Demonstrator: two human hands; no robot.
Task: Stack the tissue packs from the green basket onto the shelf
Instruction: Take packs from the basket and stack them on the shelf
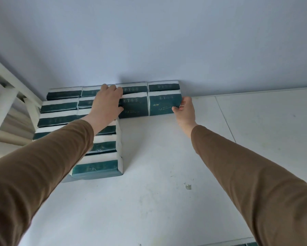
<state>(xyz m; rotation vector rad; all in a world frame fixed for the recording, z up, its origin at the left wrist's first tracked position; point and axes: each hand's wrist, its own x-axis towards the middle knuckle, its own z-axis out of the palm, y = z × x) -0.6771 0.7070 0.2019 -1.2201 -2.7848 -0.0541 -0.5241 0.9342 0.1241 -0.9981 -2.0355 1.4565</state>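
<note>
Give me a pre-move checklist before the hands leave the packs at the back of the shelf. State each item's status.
1. Right hand grips the right end of the rightmost front pack: ok.
2. Left hand lies across the packs left of the neighbouring pack, fingers spread: ok.
3. Rightmost front pack sits flush beside its neighbour: ok.
4. Back row of packs reaches the wall: ok.
5. Bare shelf free to the right for more packs: ok.
6. Green basket and packs left in it: cannot tell, out of view.
</note>
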